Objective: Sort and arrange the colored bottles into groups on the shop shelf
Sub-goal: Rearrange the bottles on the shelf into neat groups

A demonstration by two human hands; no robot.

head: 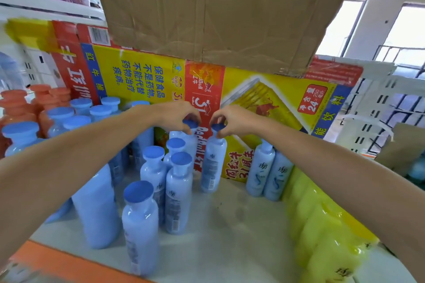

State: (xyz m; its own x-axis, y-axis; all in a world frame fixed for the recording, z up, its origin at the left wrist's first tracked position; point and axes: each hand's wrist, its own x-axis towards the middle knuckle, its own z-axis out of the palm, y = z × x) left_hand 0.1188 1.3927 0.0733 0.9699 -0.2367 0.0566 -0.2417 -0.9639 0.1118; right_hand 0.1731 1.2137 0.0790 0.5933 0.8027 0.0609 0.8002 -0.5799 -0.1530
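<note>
White shelf board [230,225], matte, speckled, orange front edge; flattened yellow-red printed carton [264,103] behind, brown cardboard [218,11] above. Smooth pale-blue plastic bottles [178,193], round flat blue caps, crowd left and centre; orange bottles [16,105] far left; glossy yellow bottles [322,225] lower right. Left hand [177,117] fingers pinched round cap of rear blue bottle [188,142]. Right hand [232,122] fingers pinched round cap of neighbouring bottle [213,163], frame centre.
</note>
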